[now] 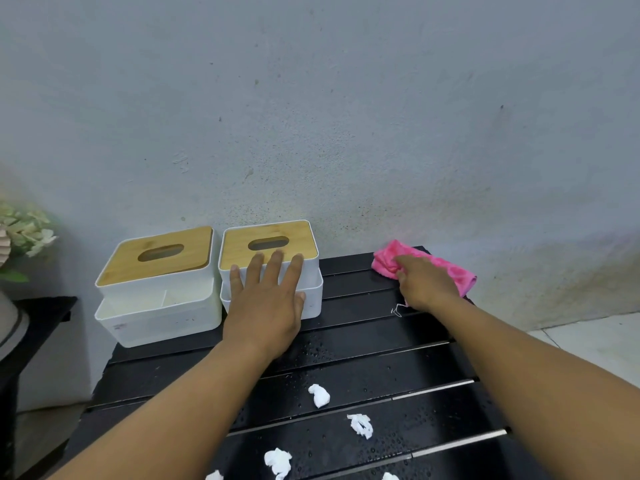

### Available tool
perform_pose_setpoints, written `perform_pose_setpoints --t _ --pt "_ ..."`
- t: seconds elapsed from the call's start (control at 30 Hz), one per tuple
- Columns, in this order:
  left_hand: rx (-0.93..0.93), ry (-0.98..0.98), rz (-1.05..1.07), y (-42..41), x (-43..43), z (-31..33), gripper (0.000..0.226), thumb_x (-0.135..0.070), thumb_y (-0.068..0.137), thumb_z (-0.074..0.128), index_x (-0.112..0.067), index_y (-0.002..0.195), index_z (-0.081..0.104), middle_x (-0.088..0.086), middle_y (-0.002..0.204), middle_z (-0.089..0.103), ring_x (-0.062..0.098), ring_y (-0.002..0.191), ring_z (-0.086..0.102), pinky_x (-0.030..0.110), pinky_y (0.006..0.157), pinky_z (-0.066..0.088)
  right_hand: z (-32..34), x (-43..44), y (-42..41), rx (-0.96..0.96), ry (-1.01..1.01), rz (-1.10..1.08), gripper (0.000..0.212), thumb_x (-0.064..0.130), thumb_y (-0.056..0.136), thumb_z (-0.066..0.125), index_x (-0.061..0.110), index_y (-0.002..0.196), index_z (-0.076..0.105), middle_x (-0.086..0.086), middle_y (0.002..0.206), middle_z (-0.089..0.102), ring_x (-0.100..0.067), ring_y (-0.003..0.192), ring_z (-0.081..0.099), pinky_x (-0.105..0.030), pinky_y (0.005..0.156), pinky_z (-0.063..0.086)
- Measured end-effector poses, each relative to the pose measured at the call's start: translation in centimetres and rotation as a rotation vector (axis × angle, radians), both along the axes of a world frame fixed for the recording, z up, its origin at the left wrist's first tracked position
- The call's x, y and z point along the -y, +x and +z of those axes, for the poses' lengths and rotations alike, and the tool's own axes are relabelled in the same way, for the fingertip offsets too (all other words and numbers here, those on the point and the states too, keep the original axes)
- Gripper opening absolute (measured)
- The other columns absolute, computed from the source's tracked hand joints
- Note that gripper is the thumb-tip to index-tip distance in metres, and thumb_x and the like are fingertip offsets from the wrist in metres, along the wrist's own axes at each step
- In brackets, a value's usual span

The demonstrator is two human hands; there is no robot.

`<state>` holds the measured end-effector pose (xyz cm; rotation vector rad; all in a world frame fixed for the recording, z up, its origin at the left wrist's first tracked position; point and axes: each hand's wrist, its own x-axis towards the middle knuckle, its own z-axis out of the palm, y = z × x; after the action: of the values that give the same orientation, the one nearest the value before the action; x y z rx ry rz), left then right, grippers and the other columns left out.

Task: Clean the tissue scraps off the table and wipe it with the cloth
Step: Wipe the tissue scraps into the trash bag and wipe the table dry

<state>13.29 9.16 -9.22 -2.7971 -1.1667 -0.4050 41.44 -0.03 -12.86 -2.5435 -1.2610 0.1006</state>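
Now, left grip point(266, 306): spread flat on tissue box point(239, 251)
Right grip point(427, 285): I see it clutching pink cloth point(448, 268)
Tissue scraps point(319, 395): behind both grips

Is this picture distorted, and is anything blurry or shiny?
Head view: the wide-angle lens splays the black slatted table outward; head view: the plant at left is soft, the pink cloth sharp; head view: water droplets glint on the slats.
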Motion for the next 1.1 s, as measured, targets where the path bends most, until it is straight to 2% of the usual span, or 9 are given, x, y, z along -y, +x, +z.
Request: perform_pose_setpoints --t 0.13,0.27,0.37,0.43,0.53,0.6,0.8,1.0,1.1 --pt "-0.003 0.004 0.003 0.1 0.0 0.0 0.058 -0.045 0.101 0.027 -0.033 0.153 0.004 0.0 0.163 0.005 0.03 0.149 0.002 0.057 0.118 0.0 0.3 -0.5 -3.5 -0.087 0.0 0.192 0.033 0.031 0.1 0.037 0.04 0.129 0.05 0.004 0.126 0.062 -0.016 0.092 0.066 -0.035 0.085 0.049" --pt "0.0 -0.01 0.001 0.1 0.0 0.2 0.059 -0.045 0.101 0.029 -0.032 0.154 0.005 0.001 0.163 0.005 0.031 0.149 0.002 0.057 0.117 0.0 -0.5 0.3 -7.8 -0.1 0.028 0.353 0.032 0.034 0.099 0.04 0.044 0.128 0.049 0.01 0.14 0.051 -0.02 0.121 0.054 -0.035 0.092 0.044" --pt "-0.007 -0.007 0.001 0.1 0.1 0.2 0.059 -0.044 0.101 0.029 -0.032 0.154 0.005 0.002 0.163 0.005 0.031 0.149 0.002 0.057 0.117 0.0 -1.0 2.6 -8.8 -0.114 0.046 0.427 0.029 0.036 0.099 0.041 0.047 0.125 0.048 0.02 0.143 0.046 -0.01 0.141 0.031 -0.04 0.106 0.037" --pt "-0.008 -0.007 0.0 0.0 0.1 0.2 0.059 -0.044 0.102 0.029 -0.032 0.154 0.004 0.001 0.163 0.004 0.031 0.149 0.002 0.057 0.117 0.0 -0.8 3.8 -8.5 -0.129 0.014 0.478 0.029 0.039 0.099 0.041 0.048 0.126 0.048 0.026 0.145 0.041 -0.004 0.144 0.021 -0.04 0.111 0.032" --pt "-0.016 -0.007 -0.006 -0.1 0.1 0.2 0.059 -0.044 0.102 0.028 -0.032 0.154 0.003 0.001 0.163 0.004 0.03 0.149 0.001 0.057 0.117 0.0 -0.2 4.5 -7.1 -0.175 -0.032 0.526 0.029 0.041 0.1 0.042 0.046 0.128 0.049 0.03 0.147 0.035 0.0 0.143 0.019 -0.032 0.114 0.024" --pt "-0.018 -0.011 -0.009 -0.2 0.1 0.2 0.059 -0.044 0.102 0.028 -0.032 0.154 0.003 0.001 0.164 0.003 0.03 0.149 0.001 0.057 0.117 -0.001 0.0 4.5 -6.0 -0.182 -0.038 0.515 0.03 0.041 0.1 0.042 0.045 0.129 0.049 0.027 0.148 0.036 -0.001 0.142 0.023 -0.026 0.111 0.022" --pt "-0.016 0.007 -0.006 -0.2 0.1 0.1 0.058 -0.044 0.102 0.028 -0.033 0.153 0.004 0.001 0.163 0.004 0.031 0.149 0.002 0.057 0.117 0.0 0.1 1.7 -5.0 -0.125 0.012 0.291 0.031 0.036 0.1 0.041 0.039 0.129 0.05 0.007 0.14 0.049 -0.019 0.126 0.047 -0.037 0.099 0.041" --pt "-0.01 0.011 -0.006 -0.1 0.1 0.0 0.058 -0.045 0.102 0.028 -0.033 0.153 0.004 0.001 0.163 0.004 0.031 0.149 0.002 0.057 0.117 0.0 -0.1 -2.0 -7.0 -0.074 0.002 0.134 0.037 0.027 0.099 0.036 0.035 0.133 0.049 -0.004 0.143 0.046 -0.027 0.137 0.035 -0.047 0.11 0.031" --pt "-0.008 0.019 -0.005 -0.2 0.1 -0.2 0.058 -0.046 0.101 0.027 -0.033 0.153 0.004 0.001 0.163 0.004 0.031 0.149 0.001 0.057 0.117 -0.001 0.1 -0.8 -7.5 -0.076 0.017 0.215 0.037 0.026 0.099 0.038 0.035 0.134 0.05 0.001 0.142 0.049 -0.025 0.132 0.041 -0.041 0.105 0.037"
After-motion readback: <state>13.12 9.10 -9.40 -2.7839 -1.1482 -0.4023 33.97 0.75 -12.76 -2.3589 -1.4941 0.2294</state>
